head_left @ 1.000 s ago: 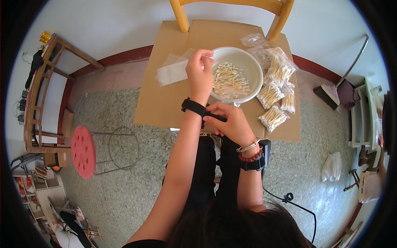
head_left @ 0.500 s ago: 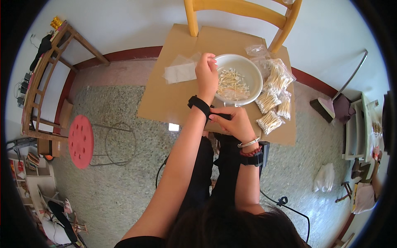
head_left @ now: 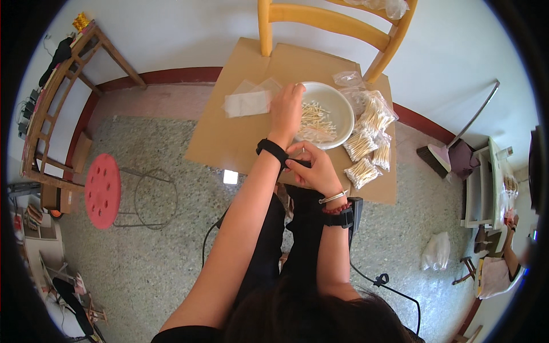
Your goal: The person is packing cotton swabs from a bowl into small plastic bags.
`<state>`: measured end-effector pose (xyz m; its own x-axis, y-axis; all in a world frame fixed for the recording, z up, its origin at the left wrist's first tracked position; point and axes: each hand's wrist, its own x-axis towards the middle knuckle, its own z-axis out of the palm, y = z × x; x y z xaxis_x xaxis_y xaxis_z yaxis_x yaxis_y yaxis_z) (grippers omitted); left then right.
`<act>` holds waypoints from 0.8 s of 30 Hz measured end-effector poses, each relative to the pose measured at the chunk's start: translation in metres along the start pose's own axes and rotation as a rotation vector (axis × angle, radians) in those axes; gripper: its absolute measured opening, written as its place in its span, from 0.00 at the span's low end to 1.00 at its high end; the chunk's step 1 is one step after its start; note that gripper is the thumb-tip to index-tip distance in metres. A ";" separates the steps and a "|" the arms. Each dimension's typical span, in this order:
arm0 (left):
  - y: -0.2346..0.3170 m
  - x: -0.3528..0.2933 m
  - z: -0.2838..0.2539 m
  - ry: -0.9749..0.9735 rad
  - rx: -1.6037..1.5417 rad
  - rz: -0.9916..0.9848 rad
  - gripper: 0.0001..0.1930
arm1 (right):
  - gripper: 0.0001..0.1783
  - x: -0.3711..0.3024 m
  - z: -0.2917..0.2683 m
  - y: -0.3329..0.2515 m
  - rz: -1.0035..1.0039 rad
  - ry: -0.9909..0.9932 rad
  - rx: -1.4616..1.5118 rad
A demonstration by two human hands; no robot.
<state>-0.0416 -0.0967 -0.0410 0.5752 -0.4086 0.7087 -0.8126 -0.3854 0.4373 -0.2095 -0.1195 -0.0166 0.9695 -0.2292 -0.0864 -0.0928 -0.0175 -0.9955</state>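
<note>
My right hand (head_left: 315, 168) pinches the loose end of a black wrist strap (head_left: 272, 151) that wraps round my left wrist. My left hand (head_left: 287, 111) is raised beside the left rim of a white bowl (head_left: 345, 108), its fingers loosely curled with nothing seen in them. Loose cotton swabs (head_left: 316, 120) lie in the bowl, with a clear plastic bag (head_left: 317, 135) at its near side. To the right are several clear bags of cotton swabs (head_left: 362, 172). Flat clear bags (head_left: 247, 104) lie left of my left hand.
A cardboard sheet (head_left: 229, 143) lies under everything, before a yellow chair back (head_left: 329, 23). At left stand a red stool (head_left: 103, 191) and a wooden frame (head_left: 54, 126). A broom (head_left: 437, 157) leans at right. Another person's arm (head_left: 510, 248) shows at the right edge.
The view has shifted slightly, so the cardboard and bowl sit a little lower and further left. My right hand still grips the strap; its fingers have lifted somewhat.
</note>
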 end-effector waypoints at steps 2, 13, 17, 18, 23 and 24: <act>0.000 -0.004 0.004 0.014 -0.012 0.008 0.10 | 0.20 -0.004 -0.003 -0.001 0.048 -0.057 0.051; -0.001 -0.010 0.004 -0.014 -0.071 -0.013 0.10 | 0.30 -0.009 -0.011 -0.011 0.094 -0.159 0.050; 0.002 -0.010 0.004 -0.013 -0.076 0.008 0.09 | 0.28 -0.008 -0.012 -0.012 0.122 -0.117 0.045; 0.001 -0.010 0.005 -0.019 -0.079 0.009 0.09 | 0.28 -0.006 -0.012 -0.011 0.124 -0.115 0.047; 0.000 -0.014 0.008 -0.021 -0.077 0.024 0.09 | 0.25 -0.002 -0.005 -0.006 0.088 -0.069 0.143; 0.001 -0.013 0.009 0.015 -0.069 0.033 0.09 | 0.25 -0.002 -0.004 -0.005 0.090 -0.066 0.144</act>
<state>-0.0488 -0.0995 -0.0548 0.5472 -0.4070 0.7313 -0.8357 -0.3143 0.4504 -0.2116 -0.1233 -0.0113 0.9721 -0.1587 -0.1728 -0.1510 0.1406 -0.9785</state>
